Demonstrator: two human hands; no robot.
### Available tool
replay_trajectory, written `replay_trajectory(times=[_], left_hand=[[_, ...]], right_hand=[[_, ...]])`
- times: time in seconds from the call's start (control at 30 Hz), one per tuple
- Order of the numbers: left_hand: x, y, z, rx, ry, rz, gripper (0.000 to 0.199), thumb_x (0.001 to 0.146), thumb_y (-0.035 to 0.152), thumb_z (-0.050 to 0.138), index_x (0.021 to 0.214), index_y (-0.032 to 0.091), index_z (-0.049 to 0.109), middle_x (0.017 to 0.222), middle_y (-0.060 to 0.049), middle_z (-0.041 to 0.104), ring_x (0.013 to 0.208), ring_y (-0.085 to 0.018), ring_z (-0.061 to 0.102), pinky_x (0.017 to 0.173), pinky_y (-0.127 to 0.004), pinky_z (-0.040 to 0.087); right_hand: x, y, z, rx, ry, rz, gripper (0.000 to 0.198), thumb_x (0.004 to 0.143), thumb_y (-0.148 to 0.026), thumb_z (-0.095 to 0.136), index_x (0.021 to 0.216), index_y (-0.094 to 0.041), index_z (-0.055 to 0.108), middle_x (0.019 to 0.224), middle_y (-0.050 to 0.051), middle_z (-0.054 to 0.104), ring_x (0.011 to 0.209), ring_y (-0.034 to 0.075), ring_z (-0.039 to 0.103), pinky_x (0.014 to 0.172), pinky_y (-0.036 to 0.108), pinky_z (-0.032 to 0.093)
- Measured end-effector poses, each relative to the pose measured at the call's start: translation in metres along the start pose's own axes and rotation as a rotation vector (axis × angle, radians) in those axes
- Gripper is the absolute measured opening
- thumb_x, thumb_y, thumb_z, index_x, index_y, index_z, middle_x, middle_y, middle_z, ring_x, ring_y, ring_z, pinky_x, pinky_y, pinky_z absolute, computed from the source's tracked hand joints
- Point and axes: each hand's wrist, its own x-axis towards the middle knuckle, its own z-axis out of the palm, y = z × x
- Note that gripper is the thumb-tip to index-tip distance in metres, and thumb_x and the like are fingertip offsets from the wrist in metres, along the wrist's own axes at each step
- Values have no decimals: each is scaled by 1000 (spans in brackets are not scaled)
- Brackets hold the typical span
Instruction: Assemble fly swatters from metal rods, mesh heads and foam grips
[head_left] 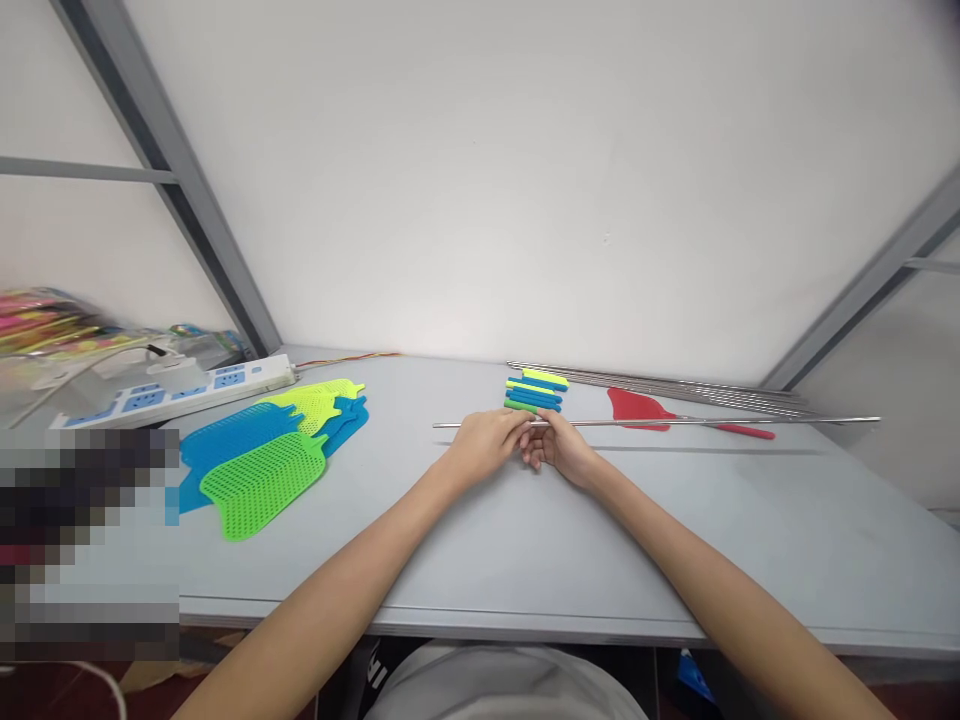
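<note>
Both my hands are together at a long thin metal rod, which lies crosswise and casts a shadow on the table. My left hand is closed over the rod near its left end, fingers pointing right. Beside it, my right hand pinches the rod with the thumb on top, its other fingers curled. Just beyond the fingertips is a small stack of blue, yellow and green plastic handle tubes; the nearest green one is partly hidden by my hands. Behind the rod lies a red fly swatter head, with a red handle to its right.
At left lie a green swatter head, blue swatter heads and yellow ones. A power strip stands behind them. Several metal rods lie along the back right, near the wall. Grey metal posts flank the table.
</note>
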Motion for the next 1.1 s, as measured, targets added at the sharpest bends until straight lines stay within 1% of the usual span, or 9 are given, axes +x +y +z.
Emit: replay_trajectory(times=[0.13,0.2,0.33,0.43,0.57,0.7,0.97,1.1], left_hand=[[1,-2,4,-40,14,6,29,83,29,25,98,28,49,79,3,58,70,-11,51,58,-20,32],[1,-3,6,-45,14,4,29,83,30,25,98,28,49,81,3,58,71,-11,51,59,-20,33],[0,-2,6,-21,-3,-10,29,83,30,24,87,25,52,79,2,57,69,-11,51,56,-20,32],[0,0,6,10,-6,-9,31,83,28,23,79,22,52,79,1,56,69,-11,51,56,-21,33],[1,0,7,71,-2,-21,29,83,27,23,79,20,51,81,0,56,68,-12,51,55,-22,33],[1,-1,9,94,15,-1,28,83,26,24,78,20,51,79,0,56,68,-13,51,54,-22,32],[1,-6,11,74,46,24,28,82,25,23,74,20,49,75,1,55,65,-12,49,52,-21,30],[2,-9,9,17,25,32,28,82,25,23,72,20,48,73,1,55,65,-11,49,53,-21,31]], right_hand=[[1,0,0,7,26,12,42,75,-41,29,60,-11,54,61,7,53,49,13,49,42,24,35],[1,0,0,15,34,21,41,75,-40,29,61,-11,54,59,7,52,49,13,48,42,23,35],[1,-2,-4,77,35,58,37,75,-36,32,63,-11,56,61,6,52,50,12,48,44,23,35],[2,-4,-9,150,15,97,32,75,-33,36,66,-10,56,64,6,53,53,11,48,50,23,38],[3,-5,-15,253,-30,146,28,74,-31,40,70,-9,56,66,6,54,59,11,49,60,24,40],[5,-3,-18,329,-58,162,25,74,-28,43,75,-8,56,70,7,54,64,11,50,64,24,40],[5,-3,-17,330,-50,153,24,74,-26,41,75,-7,56,69,7,55,63,12,50,65,25,41],[4,-3,-15,319,-46,160,24,75,-26,40,74,-8,57,70,8,56,63,12,51,64,26,41]])
